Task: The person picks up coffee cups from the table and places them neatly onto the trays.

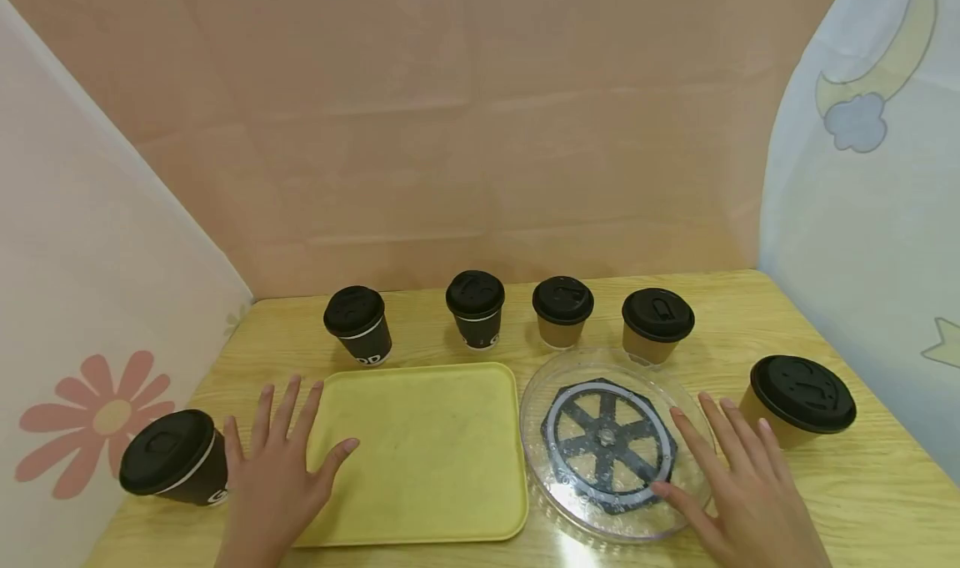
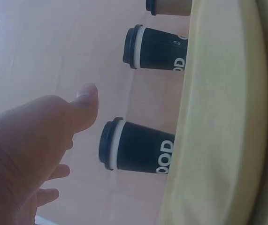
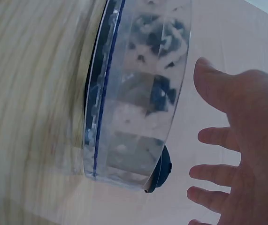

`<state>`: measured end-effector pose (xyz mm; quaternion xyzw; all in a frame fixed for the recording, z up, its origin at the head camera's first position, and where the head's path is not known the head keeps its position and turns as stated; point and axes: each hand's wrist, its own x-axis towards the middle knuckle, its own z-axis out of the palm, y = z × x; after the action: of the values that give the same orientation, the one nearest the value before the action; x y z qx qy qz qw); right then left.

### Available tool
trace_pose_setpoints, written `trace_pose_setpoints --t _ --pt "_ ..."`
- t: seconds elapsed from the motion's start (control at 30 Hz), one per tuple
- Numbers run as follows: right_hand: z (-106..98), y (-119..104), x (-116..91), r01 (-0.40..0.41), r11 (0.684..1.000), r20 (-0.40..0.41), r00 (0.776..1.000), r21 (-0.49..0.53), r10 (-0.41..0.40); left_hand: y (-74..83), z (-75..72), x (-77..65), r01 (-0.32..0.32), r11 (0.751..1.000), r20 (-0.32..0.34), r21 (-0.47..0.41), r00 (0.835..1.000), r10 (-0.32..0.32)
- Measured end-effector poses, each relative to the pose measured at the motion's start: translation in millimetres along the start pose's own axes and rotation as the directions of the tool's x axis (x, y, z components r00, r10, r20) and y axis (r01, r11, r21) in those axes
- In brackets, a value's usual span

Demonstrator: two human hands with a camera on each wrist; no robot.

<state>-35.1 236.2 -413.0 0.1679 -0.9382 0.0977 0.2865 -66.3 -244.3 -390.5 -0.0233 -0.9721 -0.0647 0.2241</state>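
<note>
My left hand (image 1: 279, 476) is spread with straight fingers over the left edge of a yellow rectangular tray (image 1: 420, 459), holding nothing. A dark paper cup with a black lid (image 1: 176, 459) stands just left of it. My right hand (image 1: 742, 489), also spread and holding nothing, hovers by the right rim of a clear round turntable (image 1: 607, 436) with a dark spoked base. To its right is a larger brown cup with a black lid (image 1: 798, 399). In the right wrist view, the fingers (image 3: 218, 176) are apart from the turntable's clear side wall (image 3: 134, 112).
Along the back of the wooden table (image 1: 757, 309) stand two dark lidded cups, one left (image 1: 358, 326) and one near the middle (image 1: 477, 309), then two brown lidded cups (image 1: 562, 311) (image 1: 657, 326) behind the turntable. Cloth walls (image 1: 480, 134) enclose the back and sides.
</note>
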Motion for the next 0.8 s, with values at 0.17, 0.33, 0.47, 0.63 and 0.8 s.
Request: trace_pose_setpoints --t 0.17,0.33,0.47,0.63,0.8 --pt "1.7 -3.8 1.0 0.014 1.000 -0.003 1.000 0.000 -0.014 -14.4 -12.3 4.1 0.032 0.999 -0.027 0.023 0.999 -0.032" --pt "1.7 -5.7 2.9 0.023 1.000 -0.008 1.000 -0.010 -0.023 -37.7 -21.0 7.2 0.064 0.996 -0.029 0.054 0.998 -0.063" --pt "1.1 -6.2 4.0 0.024 1.000 -0.006 1.000 -0.013 -0.024 -55.5 -26.1 7.6 0.116 0.990 0.027 0.082 0.993 -0.118" --pt "1.5 -6.5 3.2 0.015 1.000 0.016 1.000 -0.014 -0.015 -73.2 -29.6 7.2 0.152 0.983 0.036 0.099 0.987 -0.157" --pt "2.5 -6.6 1.4 0.013 1.000 0.018 1.000 -0.012 -0.013 -84.4 -27.9 5.9 0.166 0.981 0.010 0.099 0.986 -0.168"
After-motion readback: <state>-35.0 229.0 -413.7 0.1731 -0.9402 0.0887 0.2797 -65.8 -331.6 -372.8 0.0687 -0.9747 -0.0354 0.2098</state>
